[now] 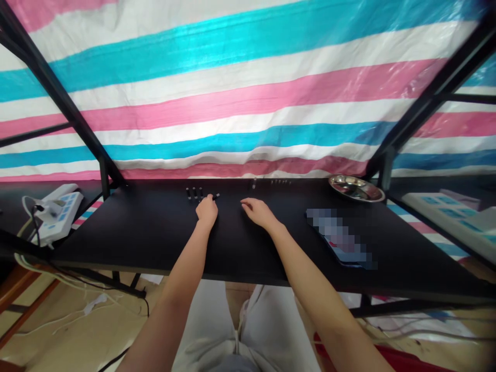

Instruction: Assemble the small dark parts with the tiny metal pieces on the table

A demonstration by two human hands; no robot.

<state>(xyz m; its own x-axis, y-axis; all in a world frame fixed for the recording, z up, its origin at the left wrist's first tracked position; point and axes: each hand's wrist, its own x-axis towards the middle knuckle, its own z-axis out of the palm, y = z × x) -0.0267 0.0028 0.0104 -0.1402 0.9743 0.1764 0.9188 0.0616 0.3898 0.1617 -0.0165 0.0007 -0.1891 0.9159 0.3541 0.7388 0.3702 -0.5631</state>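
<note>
Both my arms reach forward over a black table. My left hand is curled, its fingertips closed on a small dark cylindrical part. Up to three more small dark parts stand in a short row just left of it. My right hand rests palm down on the table a little to the right, fingers loosely stretched forward, holding nothing. Further back a tiny upright part and a row of several tiny parts sit near the table's far edge.
A shallow metal dish sits at the back right. A flat dark item lies right of my right hand. White power strips lie at left and right. A striped tarp hangs behind black frame bars.
</note>
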